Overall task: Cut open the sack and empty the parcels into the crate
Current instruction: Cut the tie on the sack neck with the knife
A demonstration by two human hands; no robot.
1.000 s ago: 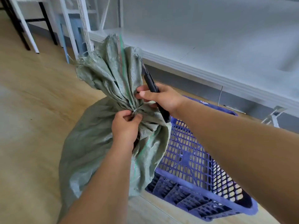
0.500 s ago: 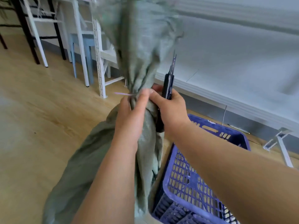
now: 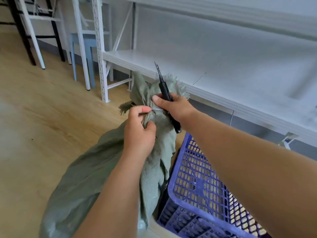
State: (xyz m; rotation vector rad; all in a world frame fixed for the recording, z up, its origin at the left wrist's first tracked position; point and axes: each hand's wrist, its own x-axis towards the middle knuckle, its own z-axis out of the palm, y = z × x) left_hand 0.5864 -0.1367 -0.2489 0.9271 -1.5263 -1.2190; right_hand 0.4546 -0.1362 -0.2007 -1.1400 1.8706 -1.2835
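A grey-green woven sack (image 3: 89, 182) lies on the wooden floor, its neck bunched and bound by a thin pale tie (image 3: 157, 109). My left hand (image 3: 139, 133) grips the neck just below the tie. My right hand (image 3: 173, 105) holds a black utility knife (image 3: 164, 90), blade pointing up and away, with the thumb against the sack's frayed top. A blue slatted plastic crate (image 3: 193, 184) stands right beside the sack, under my right forearm. No parcels show.
White metal shelving (image 3: 214, 74) runs along the wall right behind the sack, its low shelf close to the knife tip. A shelf upright (image 3: 100, 54), a blue stool (image 3: 85, 48) and chair legs stand at the back left. Wooden floor (image 3: 42, 109) spreads to the left.
The sack's neck has come down from raised high to lower, near the shelf edge. Both hands stay at the tied neck, the knife still upright in my right hand.
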